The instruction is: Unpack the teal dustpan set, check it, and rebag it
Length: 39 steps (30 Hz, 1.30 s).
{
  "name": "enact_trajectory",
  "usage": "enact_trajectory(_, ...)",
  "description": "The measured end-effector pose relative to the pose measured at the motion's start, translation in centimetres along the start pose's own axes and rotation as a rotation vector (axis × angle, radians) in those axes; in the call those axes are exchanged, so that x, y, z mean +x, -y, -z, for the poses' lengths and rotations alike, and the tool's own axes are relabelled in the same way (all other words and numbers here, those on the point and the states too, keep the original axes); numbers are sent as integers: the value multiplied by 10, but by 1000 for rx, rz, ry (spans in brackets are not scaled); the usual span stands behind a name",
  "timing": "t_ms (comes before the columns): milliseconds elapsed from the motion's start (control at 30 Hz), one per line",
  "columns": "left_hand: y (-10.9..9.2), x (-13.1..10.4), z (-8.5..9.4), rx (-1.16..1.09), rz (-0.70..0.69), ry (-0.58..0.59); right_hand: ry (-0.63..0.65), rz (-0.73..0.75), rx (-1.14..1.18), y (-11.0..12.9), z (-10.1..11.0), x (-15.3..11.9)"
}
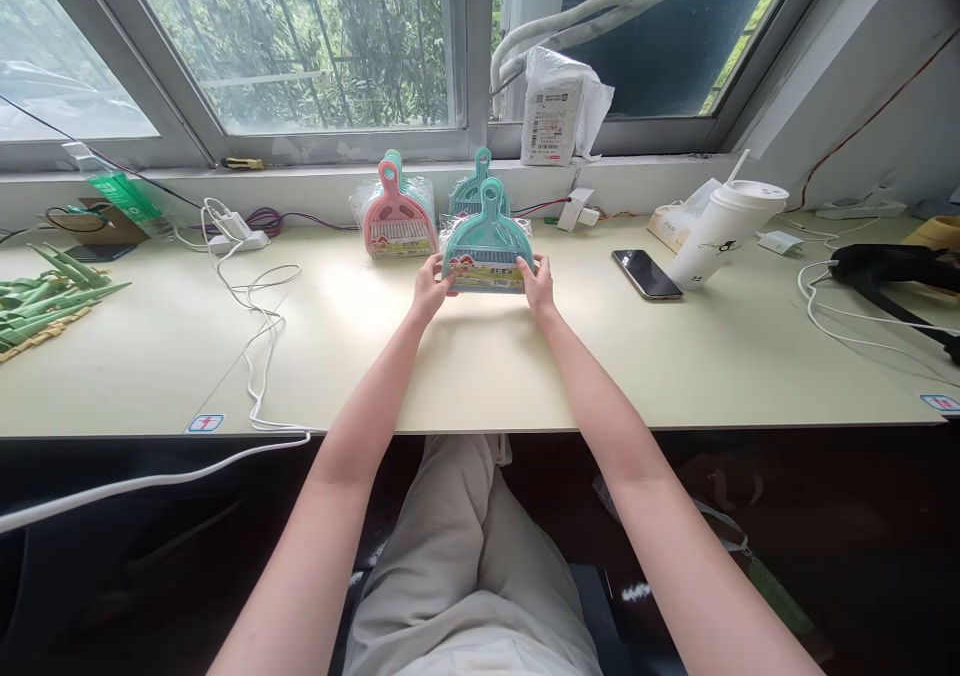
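**Both hands on the teal dustpan set**

I see my left hand [433,291] and right hand [538,288] clamped on opposite lower corners of a teal plastic mini dustpan-and-brush set in a clear wrapper [488,241], held upright near the back of the pale worktop [480,356], in the middle. Fingers wrap the sides near the printed card label.

I judge it light and stiff: thin moulded plastic with a looped handle on top. The glossy wrapper looks slippery and may crinkle or slide under the fingertips, so the firm side edges, or the handle loop, seem the safest places to grip.

Just behind stand a second teal set [475,188] and a pink dustpan set in the same wrapping [397,218]. To the right lie a dark smartphone [646,274] and a white lidded paper cup with a straw [726,232]; a white cable [255,336] trails across the left.
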<state>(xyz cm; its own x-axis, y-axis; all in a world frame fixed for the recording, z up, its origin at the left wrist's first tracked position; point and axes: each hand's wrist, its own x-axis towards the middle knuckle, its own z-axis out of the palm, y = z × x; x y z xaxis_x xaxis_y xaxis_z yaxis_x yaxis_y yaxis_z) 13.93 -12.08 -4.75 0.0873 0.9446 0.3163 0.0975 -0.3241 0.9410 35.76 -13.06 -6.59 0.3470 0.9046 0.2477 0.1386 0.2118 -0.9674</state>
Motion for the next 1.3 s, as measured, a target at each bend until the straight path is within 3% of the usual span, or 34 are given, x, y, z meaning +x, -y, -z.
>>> enact_trajectory(333,-1,-2,-5,-1,8,50,-202,52,-406,14,8,-10)
enact_trajectory(467,-2,-3,-3,-24,16,44,-220,89,-430,11,9,-9)
enact_trajectory(633,-3,-3,-1,-58,32,34,-216,68,-273,8,8,-4)
enact_trajectory(733,-1,-2,0,-78,43,11,-143,9,-146,11,8,-2)
enact_trajectory(900,4,2,8,-95,80,-63,236,32,34,17,5,-9)
enact_trajectory(967,5,2,11,-91,80,-74,291,62,50,15,2,-11)
enact_trajectory(1300,14,0,-5,30,59,-69,55,43,-117,-5,8,2)
